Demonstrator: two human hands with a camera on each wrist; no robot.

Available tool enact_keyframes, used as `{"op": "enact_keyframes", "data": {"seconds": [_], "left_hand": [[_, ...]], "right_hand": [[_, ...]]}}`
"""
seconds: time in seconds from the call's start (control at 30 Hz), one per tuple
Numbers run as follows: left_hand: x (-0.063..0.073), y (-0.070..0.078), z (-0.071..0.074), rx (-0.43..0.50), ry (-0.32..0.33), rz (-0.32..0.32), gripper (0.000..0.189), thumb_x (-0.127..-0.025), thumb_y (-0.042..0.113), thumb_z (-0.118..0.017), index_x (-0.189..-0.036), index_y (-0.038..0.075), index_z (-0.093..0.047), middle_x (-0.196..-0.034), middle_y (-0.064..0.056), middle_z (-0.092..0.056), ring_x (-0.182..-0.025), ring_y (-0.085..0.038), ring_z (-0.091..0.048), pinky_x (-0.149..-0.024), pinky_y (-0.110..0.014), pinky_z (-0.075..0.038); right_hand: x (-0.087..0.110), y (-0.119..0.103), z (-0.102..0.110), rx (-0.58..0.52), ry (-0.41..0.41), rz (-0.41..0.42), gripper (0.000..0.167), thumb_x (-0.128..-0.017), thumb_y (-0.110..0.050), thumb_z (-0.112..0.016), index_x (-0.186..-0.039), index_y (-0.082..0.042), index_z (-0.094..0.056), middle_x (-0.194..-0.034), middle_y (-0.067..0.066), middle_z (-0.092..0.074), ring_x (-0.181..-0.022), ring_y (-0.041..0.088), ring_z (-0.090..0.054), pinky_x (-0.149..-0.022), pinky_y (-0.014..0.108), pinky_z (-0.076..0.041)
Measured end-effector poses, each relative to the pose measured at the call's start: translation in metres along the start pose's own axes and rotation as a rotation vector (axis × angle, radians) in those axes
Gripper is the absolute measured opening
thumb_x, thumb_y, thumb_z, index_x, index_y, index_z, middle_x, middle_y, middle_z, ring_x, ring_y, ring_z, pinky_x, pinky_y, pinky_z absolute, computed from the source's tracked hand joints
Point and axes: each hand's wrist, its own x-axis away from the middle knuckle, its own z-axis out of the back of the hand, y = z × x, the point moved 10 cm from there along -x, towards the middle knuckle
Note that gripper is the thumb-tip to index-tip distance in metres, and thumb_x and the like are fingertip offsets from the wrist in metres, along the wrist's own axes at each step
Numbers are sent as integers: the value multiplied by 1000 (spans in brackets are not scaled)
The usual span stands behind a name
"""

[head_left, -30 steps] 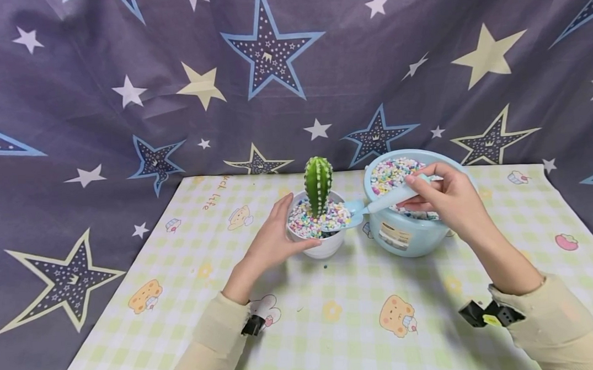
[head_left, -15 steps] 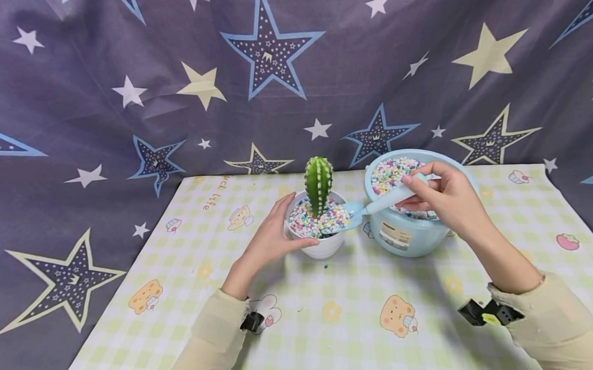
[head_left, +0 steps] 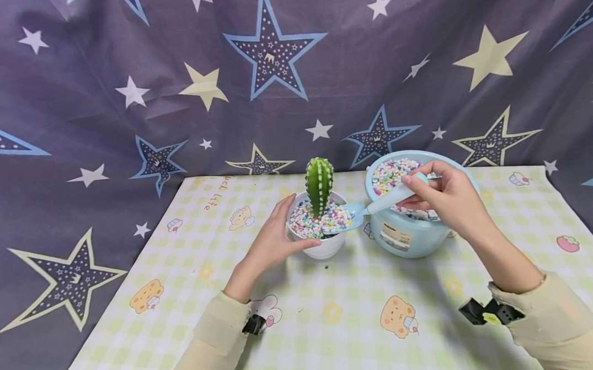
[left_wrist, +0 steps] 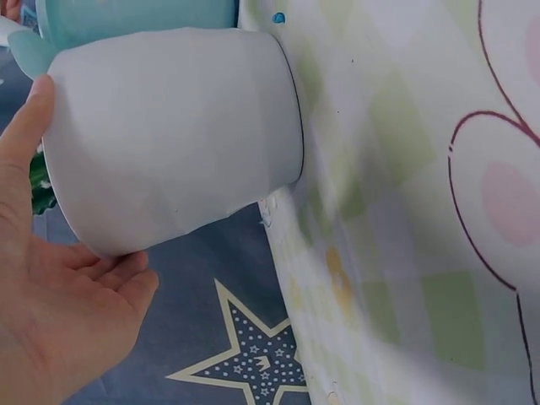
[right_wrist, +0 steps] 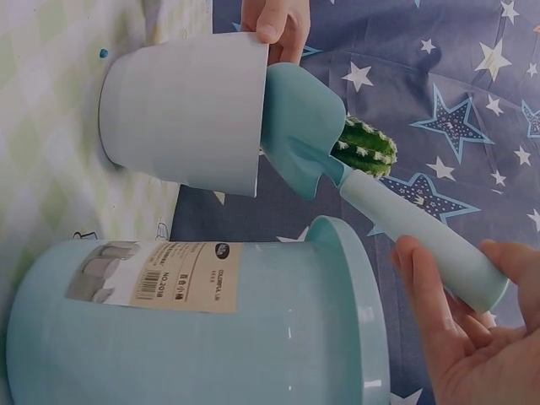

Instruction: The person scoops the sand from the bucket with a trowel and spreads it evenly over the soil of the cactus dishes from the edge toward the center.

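Observation:
A green cactus (head_left: 319, 187) stands upright in a white flowerpot (head_left: 324, 251) filled with small multicoloured pebbles (head_left: 303, 220). My left hand (head_left: 274, 235) holds the pot by its rim, thumb on the near side and fingers round the left. With my right hand (head_left: 451, 197) I grip the handle of a light blue toy shovel (head_left: 389, 198), thumb on top. The blade (right_wrist: 304, 126) reaches over the pot's right rim, its tip among the pebbles beside the cactus. Pebbles cover much of the blade. My right hand is above a light blue bucket (head_left: 403, 246) of similar pebbles.
The bucket stands close to the right of the pot and carries a paper label (right_wrist: 156, 274). One small blue pebble (head_left: 326, 267) lies on the checked tablecloth (head_left: 353, 337) before the pot. A dark curtain with stars (head_left: 274, 125) hangs behind the table.

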Motion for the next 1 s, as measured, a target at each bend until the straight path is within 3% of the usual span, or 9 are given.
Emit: {"op": "enact_keyframes", "data": {"seconds": [0.43, 1.0], "left_hand": [[3, 3, 0, -23, 27, 14, 120, -72, 57, -83, -160, 12, -16, -166, -8, -23, -150, -32, -32, -122, -52, -31], [10, 5, -1, -29, 67, 58, 120, -72, 59, -83, -161, 15, -15, -166, -7, -22, -146, -35, -38, -117, -53, -38]], "right_hand": [[-1, -5, -1, 114, 5, 23, 19, -100, -21, -60, -102, -3, -54, -73, -15, -73, -67, 11, -75, -68, 27, -63], [-3, -15, 1, 151, 13, 53, 18, -100, -18, -60, -103, 0, -56, -83, -22, -72, -69, 7, -75, -66, 25, -63]]}}
